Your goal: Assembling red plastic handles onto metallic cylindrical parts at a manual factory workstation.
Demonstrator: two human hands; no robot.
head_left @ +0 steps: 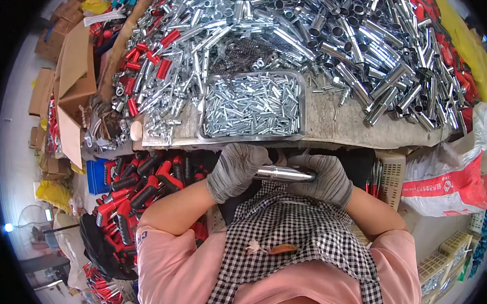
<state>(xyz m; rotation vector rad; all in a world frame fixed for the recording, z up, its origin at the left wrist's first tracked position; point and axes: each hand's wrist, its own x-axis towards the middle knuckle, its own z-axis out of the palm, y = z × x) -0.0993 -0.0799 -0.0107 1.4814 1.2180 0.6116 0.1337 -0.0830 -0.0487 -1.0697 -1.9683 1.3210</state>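
Both my hands wear grey knit gloves and meet just below the table's front edge. My left hand and my right hand are closed on the two ends of a shiny tapered metal tube that lies across between them. Straight ahead on the table stands a shallow metal tray filled with several small silver pins. Behind the tray is a large heap of silver metal tubes, and to its left lie several red-capped parts.
A bin of red-and-black handles sits at my lower left. Cardboard boxes stand at the left. A white-and-red sack and pale perforated crates are at my right. I wear a checked apron over a pink shirt.
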